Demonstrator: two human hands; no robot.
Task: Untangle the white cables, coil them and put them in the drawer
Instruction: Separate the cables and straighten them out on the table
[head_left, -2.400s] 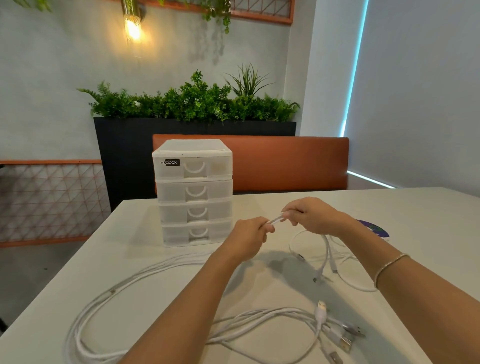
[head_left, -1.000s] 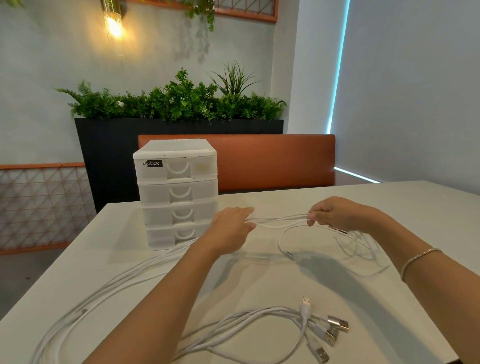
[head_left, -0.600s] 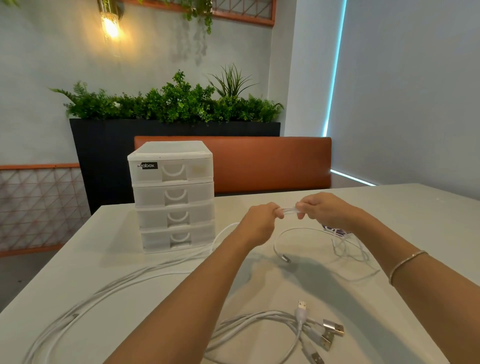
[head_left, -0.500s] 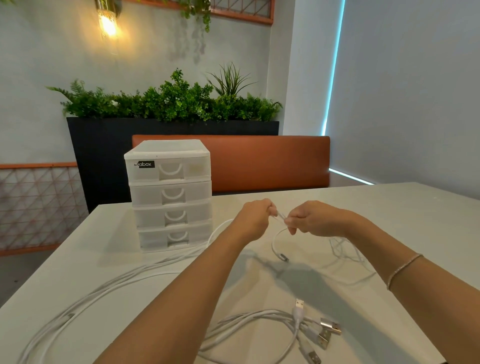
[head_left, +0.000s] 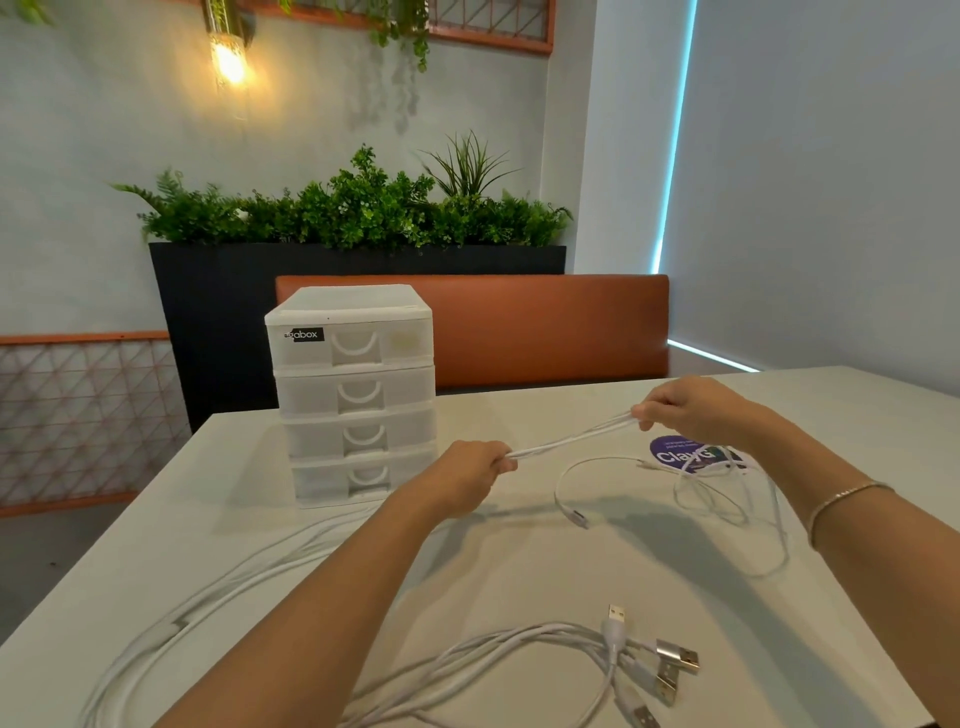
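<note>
Pale, matte rectangular table (head_left: 519, 566). Far left on it, a translucent white plastic four-drawer unit (head_left: 356, 395). At right, a round purple printed sticker (head_left: 675, 453) under thin looped white cable (head_left: 727, 499). Near edge: a bundle of white USB cables (head_left: 545, 654), with long white cable strands (head_left: 208, 597) trailing left.

I saw the drawer unit (head_left: 356, 395) standing on the worktop (head_left: 519, 561) just left of and behind my left hand (head_left: 465, 480). A cable (head_left: 571, 440) ran between that hand and my right hand (head_left: 691, 410). A sticker (head_left: 675, 452) lay under the right hand, cable loops (head_left: 727, 499) near it. Another cable bundle (head_left: 519, 654) lay nearer me than both hands.
</note>
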